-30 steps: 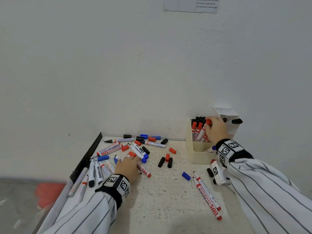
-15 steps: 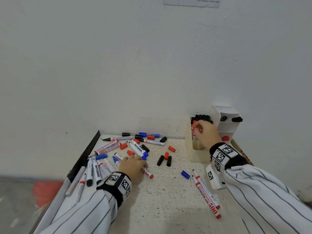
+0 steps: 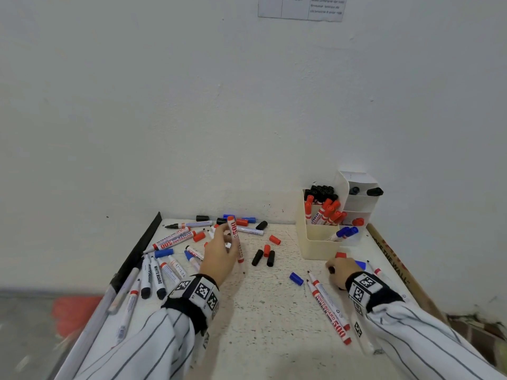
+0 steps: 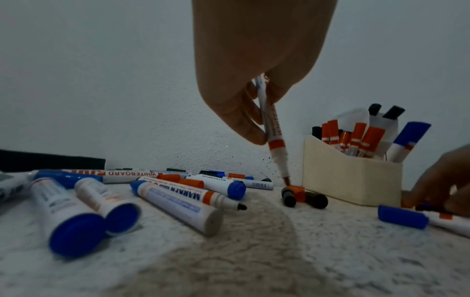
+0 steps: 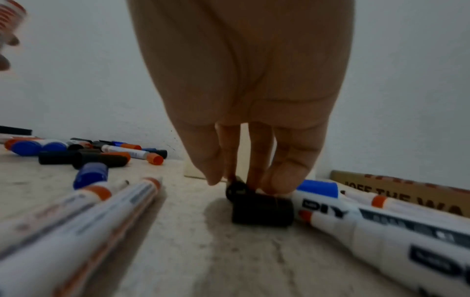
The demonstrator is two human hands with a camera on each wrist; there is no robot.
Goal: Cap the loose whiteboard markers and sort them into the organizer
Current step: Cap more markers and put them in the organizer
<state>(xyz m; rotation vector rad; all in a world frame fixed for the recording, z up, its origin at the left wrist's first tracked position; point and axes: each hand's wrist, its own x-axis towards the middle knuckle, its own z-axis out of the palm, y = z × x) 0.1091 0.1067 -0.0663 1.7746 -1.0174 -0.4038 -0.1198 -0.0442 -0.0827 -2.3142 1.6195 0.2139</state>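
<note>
1. A red whiteboard marker (image 3: 235, 238) is pinched by the left hand (image 3: 219, 256), thumb on one side of the barrel and fingertips (image 4: 254, 136) on the other, clear of the table (image 3: 274, 325).
2. In the left wrist view the marker is seen held nearly upright, its uncapped nib pointed down toward 6 o'clock; the grip sits on the barrel just above the red collar.
3. Below the nib, a loose red cap (image 4: 297, 193) is seen lying between two black caps (image 4: 288, 198); whether the nib touches it cannot be told.
4. The right hand (image 3: 340, 270) is lowered to the table at about 3 o'clock from the left hand, well apart from it.
5. In the right wrist view its fingertips (image 5: 277, 180) are curled down onto a black cap (image 5: 262, 209), thumb at one side and fingers at the other; the cap is still resting on the table.
6. Just beside that cap, toward 3 o'clock, a blue-capped marker (image 5: 356, 217) is seen lying flat.
7. The cream organizer (image 3: 318, 239) stands at about 12 o'clock from the right hand, against the wall; capped red markers (image 3: 327, 212) are held upright in it, black ones behind, blue ones in front.
8. More markers and caps are scattered across the table at 9 to 12 o'clock of the left hand.
</note>
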